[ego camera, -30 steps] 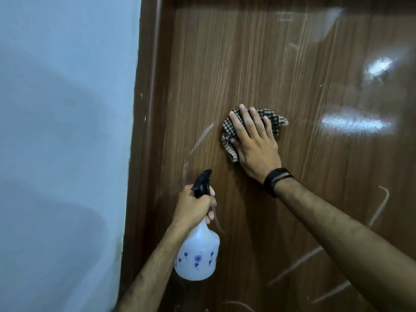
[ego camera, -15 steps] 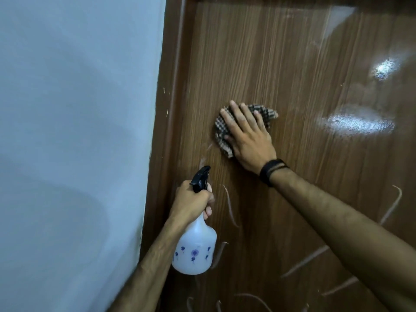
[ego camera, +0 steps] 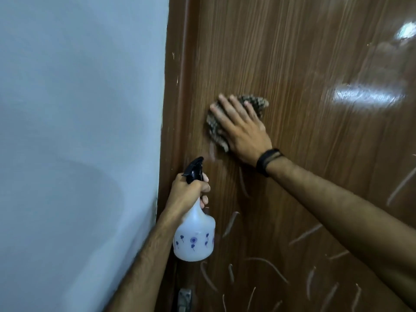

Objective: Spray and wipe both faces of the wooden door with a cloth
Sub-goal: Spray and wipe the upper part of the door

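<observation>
A glossy brown wooden door (ego camera: pixel 304 64) fills the right of the view, with pale streaks across its lower part. My right hand (ego camera: pixel 242 129) presses a checked cloth (ego camera: pixel 213 127) flat against the door near its left edge, fingers straight and spread. Below it, my left hand (ego camera: pixel 186 192) grips the neck of a white spray bottle (ego camera: pixel 194 237) with a black trigger head and small blue flower prints. The bottle hangs close to the door without touching the cloth.
A pale blue wall (ego camera: pixel 78 143) takes up the left half. The brown door frame (ego camera: pixel 174 86) runs between wall and door. A metal hinge (ego camera: pixel 184 299) shows at the bottom by the frame.
My right hand has slid the cloth leftward toward the door's frame edge. The left hand with the bottle holds about the same spot relative to the door. The view has shifted.
</observation>
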`<state>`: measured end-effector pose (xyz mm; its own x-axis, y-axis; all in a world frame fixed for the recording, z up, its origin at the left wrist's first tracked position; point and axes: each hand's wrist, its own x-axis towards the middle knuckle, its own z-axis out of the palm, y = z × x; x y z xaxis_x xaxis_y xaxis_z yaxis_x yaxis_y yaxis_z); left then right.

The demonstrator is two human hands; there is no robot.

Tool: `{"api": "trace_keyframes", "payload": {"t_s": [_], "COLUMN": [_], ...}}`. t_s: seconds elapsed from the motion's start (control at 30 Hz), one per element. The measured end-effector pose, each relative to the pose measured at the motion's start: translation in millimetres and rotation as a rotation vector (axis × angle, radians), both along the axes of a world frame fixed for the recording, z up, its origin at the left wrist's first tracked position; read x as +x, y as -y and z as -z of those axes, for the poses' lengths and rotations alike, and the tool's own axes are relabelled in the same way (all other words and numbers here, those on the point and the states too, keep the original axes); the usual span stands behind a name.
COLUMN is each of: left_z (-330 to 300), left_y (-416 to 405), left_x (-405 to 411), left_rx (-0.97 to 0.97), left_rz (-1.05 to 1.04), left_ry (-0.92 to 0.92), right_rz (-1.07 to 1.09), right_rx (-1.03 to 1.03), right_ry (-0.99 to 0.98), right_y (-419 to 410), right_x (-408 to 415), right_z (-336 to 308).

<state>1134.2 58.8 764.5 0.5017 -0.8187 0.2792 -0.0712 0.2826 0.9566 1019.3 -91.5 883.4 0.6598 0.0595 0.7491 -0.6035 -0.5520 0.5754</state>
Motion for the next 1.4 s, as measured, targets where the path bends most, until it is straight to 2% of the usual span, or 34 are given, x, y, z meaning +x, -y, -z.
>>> {"api": "trace_keyframes", "payload": {"t_s": [0.1, 0.17, 0.37, 0.47, 0.53, 0.67, 0.77, 0.93, 1.03, 1.23, 1.3, 1.4], "left_z": [0.3, 1.9, 19.4, 31.2, 39.6, 49.2, 51.5, 64.7, 72.7, 73.5, 76.4, 88.4], "left_y": [-2.2, -2.6, 1.5, 1.5, 0.1, -0.4, 0.3, 1.2, 3.5, 12.3, 17.6, 25.3], "left_x": [0.8, 1.9, 3.2, -0.1, -2.3, -3.4, -2.4, -8.4, -15.8, -37.2, -48.3, -68.1], "left_rx": [-0.023, -0.031, 0.008, 0.037, 0.043, 0.057, 0.056, 0.081, 0.1, 0.065, 0.074, 0.11], "left_rz": [0.022, 0.021, -0.052, -0.067, -0.086, -0.122, -0.144, -0.19, -0.177, -0.111, -0.098, -0.08], "left_ry": [-0.008, -0.01, 0.001, -0.012, -0.041, -0.064, -0.081, -0.096, -0.09, -0.066, -0.039, -0.007], "right_rz": [-0.017, -0.026, -0.088, -0.095, -0.072, -0.073, -0.099, -0.116, -0.104, -0.048, -0.061, -0.062], "right_rx": [0.043, 0.028, -0.061, -0.076, -0.078, 0.012, -0.008, -0.087, -0.116, 0.02, 0.041, 0.075], "right_ry": [0.108, 0.114, -0.209, -0.227, -0.192, 0.059, 0.101, -0.226, -0.305, 0.053, 0.13, 0.103], "right_y": [-8.2, -7.7, -3.5, 0.0, 1.5, -5.3, -7.6, -2.3, 0.6, 17.0, 20.8, 24.8], "right_x": [17.9, 26.5, 25.3, 19.8, 18.7, 29.5, 40.1, 28.8, 14.0, -38.0, -52.3, -69.2], "right_z": [-28.8, -22.7, 76.9, 91.5, 75.7, 25.4, 22.8, 97.9, 101.6, 43.9, 50.1, 95.4]}}
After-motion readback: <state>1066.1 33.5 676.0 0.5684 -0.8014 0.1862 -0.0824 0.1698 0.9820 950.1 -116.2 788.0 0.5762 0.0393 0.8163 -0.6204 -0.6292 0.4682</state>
